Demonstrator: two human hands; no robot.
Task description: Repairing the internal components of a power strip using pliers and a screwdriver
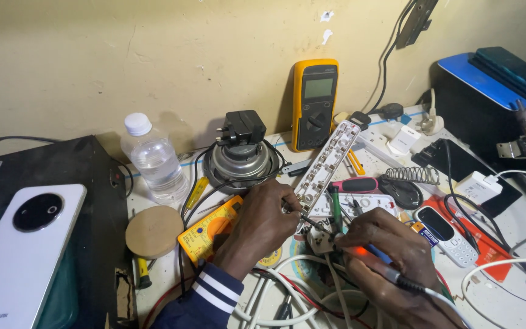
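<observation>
Both hands meet over a white plug (pixel 322 242): left hand (pixel 263 222) pinches a thin probe (pixel 307 220) w/ tip pointing right, right hand (pixel 391 250) grips a soldering iron (pixel 397 277) from the other side.

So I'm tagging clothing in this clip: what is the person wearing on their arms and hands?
The left hand is bare, with no glove, ring or watch showing. Its wrist carries a dark navy sleeve with a ribbed cuff striped white. The right hand is also bare; no sleeve of it is in view.
</observation>
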